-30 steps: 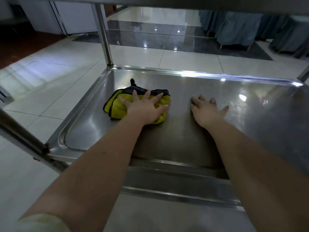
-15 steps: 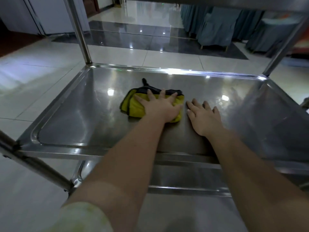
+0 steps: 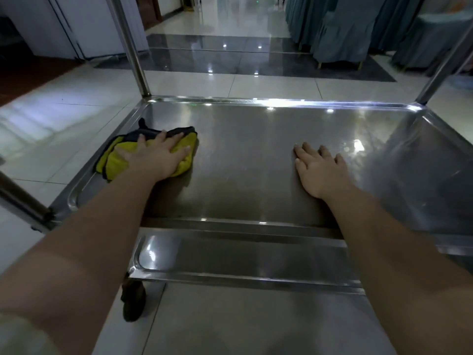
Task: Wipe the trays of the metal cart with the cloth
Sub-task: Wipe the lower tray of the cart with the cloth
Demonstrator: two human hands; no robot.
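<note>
Tray (image 3: 243, 175) of the cart, viewed from its near side. The left hand (image 3: 158, 156) lies flat with fingers straight and spread, pressing the cloth (image 3: 115, 160) onto the left part of the tray, just beside the left rim; it pinches and grips nothing. The right hand (image 3: 320, 170) rests palm down with straight fingers on bare metal right of centre, well apart from the cloth, and probably serves to steady the cart. The step in hand is judged to be a wiping stroke. It is done well with even palm weight, so that the folded cloth slides without bunching, in overlapping passes parallel to the rim, with the cloth's edge worked into the rounded channel at the corners. A raised rim bounds the tray on all sides. The left post (image 3: 128, 47) stands at the far-left corner and the right post (image 3: 445, 60) at the far-right. Little room remains leftward. The widest open run lies rightward across the centre, up to the right hand, which would have to shift. A lower tray (image 3: 230, 260) shows beneath the near edge.
</note>
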